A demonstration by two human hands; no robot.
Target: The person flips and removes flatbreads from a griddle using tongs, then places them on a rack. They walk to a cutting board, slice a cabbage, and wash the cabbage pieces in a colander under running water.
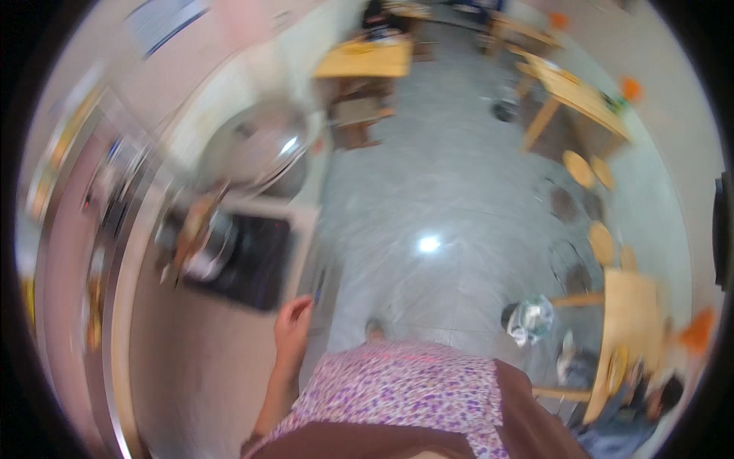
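My left hand hangs beside the front edge of a pinkish counter, its fingers loosely curled and nothing visible in it. Just beyond it on the counter is a black cooktop, blurred. A metal pot stands at the cooktop's left side, with a brownish long object by it that is too blurred to name. Farther along sits a large round metal wok or lid. My right hand is out of view. I wear a purple-flowered apron over brown clothing.
Grey floor runs ahead between the counter and wooden tables on the right. Round stools stand along the right wall. A bin with a plastic liner is near the close table, where a person sits. Another table stands ahead.
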